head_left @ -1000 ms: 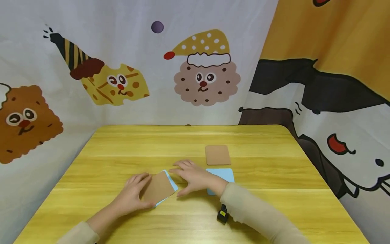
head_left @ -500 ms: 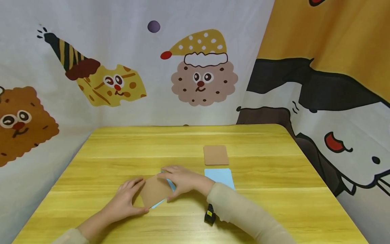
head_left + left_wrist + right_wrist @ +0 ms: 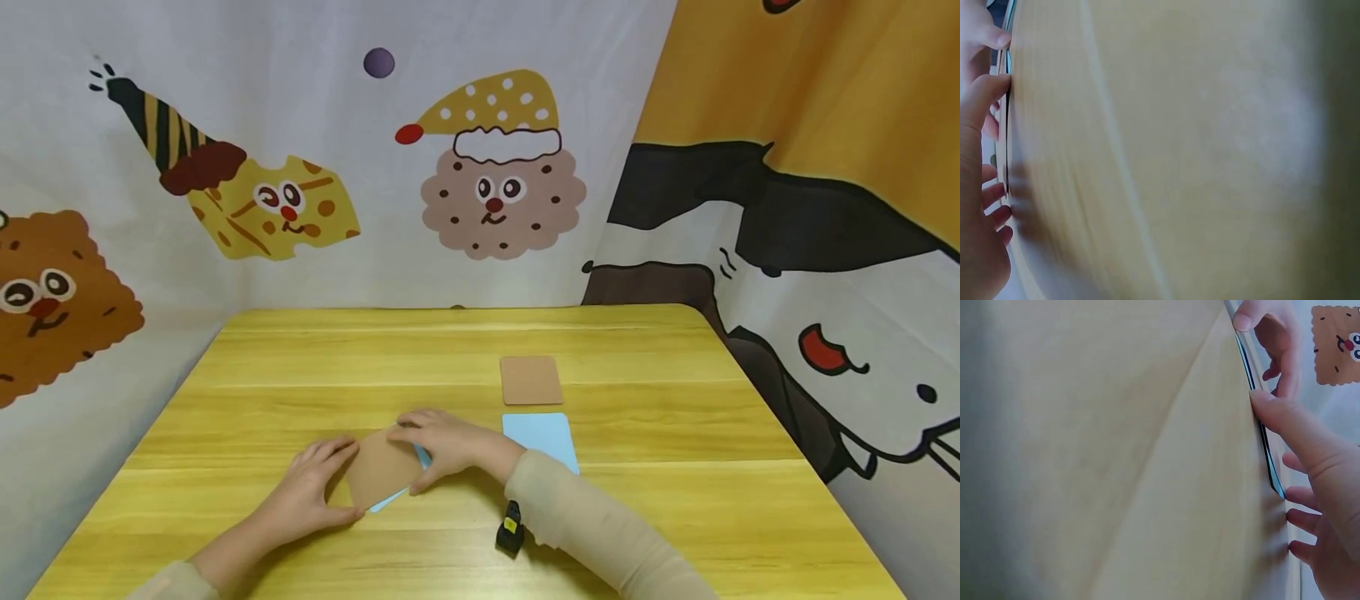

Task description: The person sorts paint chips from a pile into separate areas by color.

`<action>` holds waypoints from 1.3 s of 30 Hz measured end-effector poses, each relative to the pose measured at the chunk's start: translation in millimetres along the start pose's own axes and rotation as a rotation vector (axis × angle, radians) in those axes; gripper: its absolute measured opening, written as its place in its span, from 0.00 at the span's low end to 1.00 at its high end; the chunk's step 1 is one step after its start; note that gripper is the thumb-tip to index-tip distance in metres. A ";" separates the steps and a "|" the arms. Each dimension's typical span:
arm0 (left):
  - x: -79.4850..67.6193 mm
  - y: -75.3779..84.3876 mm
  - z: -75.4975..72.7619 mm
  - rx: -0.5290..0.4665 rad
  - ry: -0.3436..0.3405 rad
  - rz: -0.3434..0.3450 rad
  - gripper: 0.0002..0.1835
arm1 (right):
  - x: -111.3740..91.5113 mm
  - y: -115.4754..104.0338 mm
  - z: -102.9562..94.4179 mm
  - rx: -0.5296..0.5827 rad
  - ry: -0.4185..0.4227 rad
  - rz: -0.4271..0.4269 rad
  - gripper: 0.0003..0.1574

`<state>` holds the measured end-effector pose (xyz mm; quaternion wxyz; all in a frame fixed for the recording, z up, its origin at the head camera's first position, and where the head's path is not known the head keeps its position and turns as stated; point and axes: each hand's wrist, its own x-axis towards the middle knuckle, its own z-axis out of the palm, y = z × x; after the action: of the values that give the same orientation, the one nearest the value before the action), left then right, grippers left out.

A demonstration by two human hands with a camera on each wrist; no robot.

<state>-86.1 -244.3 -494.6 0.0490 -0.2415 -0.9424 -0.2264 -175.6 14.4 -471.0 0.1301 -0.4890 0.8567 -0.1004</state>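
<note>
I have both hands on a brown card [image 3: 381, 468] that lies turned cornerwise on a blue card [image 3: 424, 457], low on the worktop [image 3: 675, 500] near its front edge. My left hand [image 3: 311, 492] holds the brown card's left corner, thumb and fingers curled at its edges. My right hand [image 3: 450, 442] grips the stack's right corner, fingertips on the top and thumb at the near edge; the right wrist view shows the thumb [image 3: 1285, 425] pressed on the thin blue edge. Just right of my right hand lies a second blue card [image 3: 542, 435], with another brown card [image 3: 531, 380] beyond it. A small black clip [image 3: 510, 528] sits under my right sleeve.
</note>
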 end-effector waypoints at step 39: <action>43.9 18.7 -3.8 -0.083 0.021 0.105 0.49 | -38.8 20.2 -9.1 0.104 0.219 0.100 0.56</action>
<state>-115.7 -212.4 -474.9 0.0606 -0.2902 -0.9176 -0.2649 -176.0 58.4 -463.6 0.0659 -0.4245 0.8826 -0.1911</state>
